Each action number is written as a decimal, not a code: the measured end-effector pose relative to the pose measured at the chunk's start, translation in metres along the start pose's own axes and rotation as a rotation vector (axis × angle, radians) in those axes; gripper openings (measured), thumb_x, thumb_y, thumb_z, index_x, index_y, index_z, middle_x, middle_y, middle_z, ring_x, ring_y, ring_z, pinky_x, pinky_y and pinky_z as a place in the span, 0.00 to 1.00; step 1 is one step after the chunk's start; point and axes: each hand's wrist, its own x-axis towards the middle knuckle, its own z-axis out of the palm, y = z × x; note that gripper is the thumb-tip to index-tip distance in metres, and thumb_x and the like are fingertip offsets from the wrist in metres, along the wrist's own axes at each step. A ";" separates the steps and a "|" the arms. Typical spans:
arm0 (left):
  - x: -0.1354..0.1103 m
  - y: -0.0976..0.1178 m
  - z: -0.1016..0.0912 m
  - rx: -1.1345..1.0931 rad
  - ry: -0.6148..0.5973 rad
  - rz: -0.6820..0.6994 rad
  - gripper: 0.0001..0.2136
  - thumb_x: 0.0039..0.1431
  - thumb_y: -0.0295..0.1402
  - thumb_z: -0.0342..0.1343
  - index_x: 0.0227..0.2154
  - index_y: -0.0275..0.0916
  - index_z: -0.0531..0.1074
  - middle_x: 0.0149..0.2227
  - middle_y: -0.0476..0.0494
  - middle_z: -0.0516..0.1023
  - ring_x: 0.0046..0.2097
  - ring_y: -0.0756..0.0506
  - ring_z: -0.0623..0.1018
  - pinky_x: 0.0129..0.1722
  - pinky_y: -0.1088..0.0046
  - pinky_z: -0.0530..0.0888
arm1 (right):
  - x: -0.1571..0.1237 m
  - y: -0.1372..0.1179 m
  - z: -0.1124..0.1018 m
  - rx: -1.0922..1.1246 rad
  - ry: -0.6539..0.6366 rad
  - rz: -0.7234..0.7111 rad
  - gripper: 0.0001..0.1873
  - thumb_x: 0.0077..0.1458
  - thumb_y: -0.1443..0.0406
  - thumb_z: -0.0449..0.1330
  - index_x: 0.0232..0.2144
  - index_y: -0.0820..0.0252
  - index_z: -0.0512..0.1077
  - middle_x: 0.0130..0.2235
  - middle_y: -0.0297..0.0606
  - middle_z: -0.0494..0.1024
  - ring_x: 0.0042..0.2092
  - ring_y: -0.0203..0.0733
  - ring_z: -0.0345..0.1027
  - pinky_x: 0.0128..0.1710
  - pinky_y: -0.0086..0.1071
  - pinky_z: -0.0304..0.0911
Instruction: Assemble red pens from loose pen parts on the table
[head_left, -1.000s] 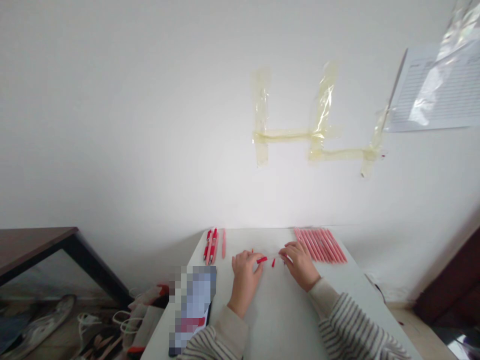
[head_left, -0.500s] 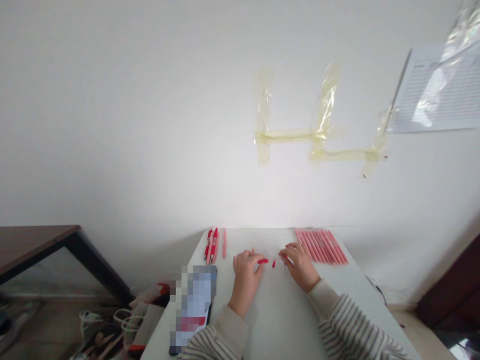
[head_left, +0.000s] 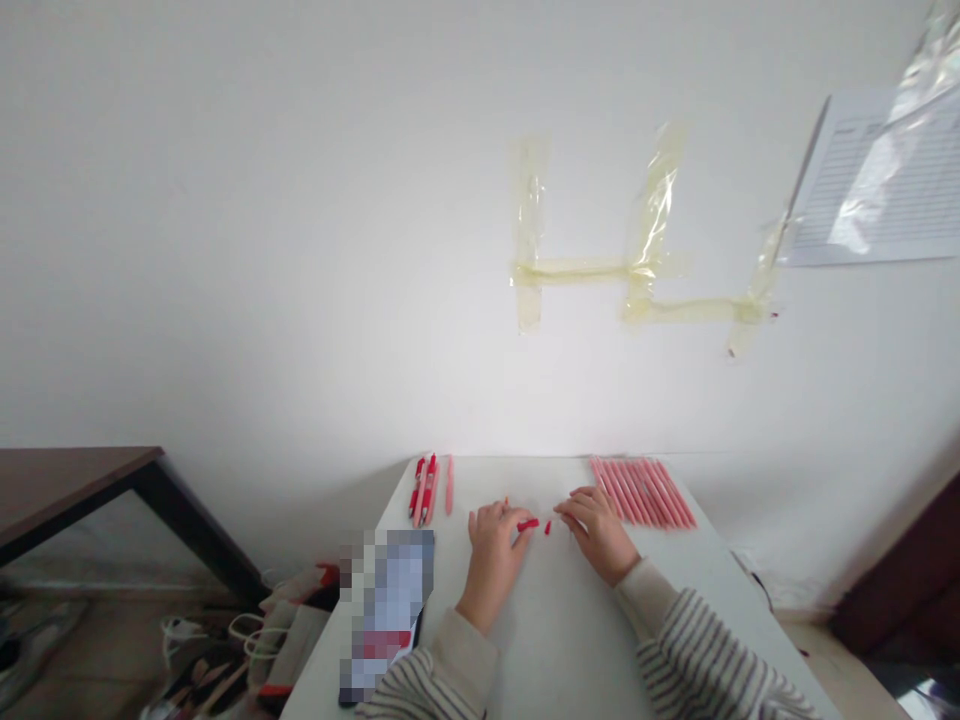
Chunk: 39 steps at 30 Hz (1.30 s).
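On the white table (head_left: 555,640) my left hand (head_left: 493,555) lies with curled fingers, its fingertips pinching a short red pen piece (head_left: 527,524). A smaller red bit (head_left: 547,527) lies just right of it on the table. My right hand (head_left: 598,532) rests beside that bit, fingers bent and close together; whether they hold anything I cannot make out. A row of several pink pen barrels (head_left: 643,491) lies behind my right hand. At the table's back left lie three red and pink pens (head_left: 424,490).
A blurred-out flat object (head_left: 385,610) lies at the table's left edge. A dark wooden table (head_left: 67,490) stands to the left, with cables and clutter (head_left: 225,660) on the floor. Tape strips (head_left: 630,270) and a sheet of paper (head_left: 877,190) hang on the wall.
The hands have barely moved. My right hand has shifted slightly toward the small red bit; the view has drifted a little.
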 end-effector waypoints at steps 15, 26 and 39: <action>-0.001 0.003 -0.001 0.042 0.034 -0.030 0.10 0.59 0.32 0.57 0.41 0.50 0.79 0.43 0.46 0.79 0.50 0.41 0.73 0.57 0.54 0.63 | 0.002 0.000 -0.006 0.036 0.014 0.022 0.10 0.62 0.70 0.58 0.42 0.55 0.77 0.41 0.41 0.79 0.49 0.50 0.67 0.51 0.47 0.64; 0.000 0.000 0.000 0.022 0.102 -0.026 0.12 0.61 0.31 0.51 0.45 0.48 0.74 0.38 0.49 0.79 0.45 0.43 0.75 0.55 0.58 0.64 | 0.001 0.001 -0.004 -0.015 -0.011 0.070 0.12 0.61 0.72 0.57 0.40 0.54 0.77 0.41 0.39 0.80 0.48 0.49 0.66 0.52 0.48 0.61; -0.001 0.005 -0.005 -0.043 0.061 -0.084 0.05 0.56 0.30 0.56 0.35 0.46 0.73 0.39 0.51 0.79 0.49 0.42 0.75 0.63 0.40 0.55 | -0.001 0.004 -0.001 -0.065 -0.007 0.109 0.14 0.63 0.69 0.56 0.43 0.49 0.79 0.40 0.40 0.79 0.47 0.49 0.64 0.51 0.46 0.60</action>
